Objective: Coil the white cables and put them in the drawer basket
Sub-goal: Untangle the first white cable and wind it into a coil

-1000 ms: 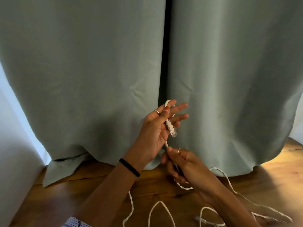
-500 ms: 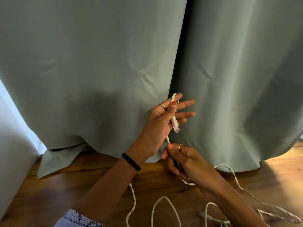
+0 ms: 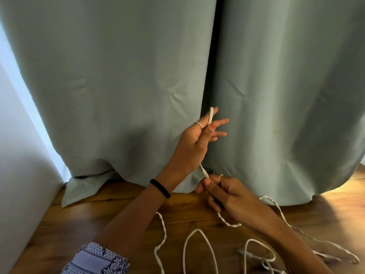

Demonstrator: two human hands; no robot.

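My left hand (image 3: 194,144) is raised in front of the curtain and pinches a loop of flat white cable (image 3: 210,115) between thumb and forefinger, its other fingers stretched out. The cable runs down from it to my right hand (image 3: 223,191), which grips it just below. From there the cable trails in loose loops over the wooden floor (image 3: 197,244). A second, thinner white cable (image 3: 254,254) lies coiled loosely at the lower right. No drawer basket is in view.
Grey-green curtains (image 3: 138,86) hang to the floor straight ahead, their hem bunched at the left. A white wall (image 3: 17,165) stands at the left. Sunlight falls on the wooden floor (image 3: 335,210) at the right.
The view has swung left and down a little. The left hand has turned, so the cable's plug no longer shows against the palm. The right hand still grips the cable below.
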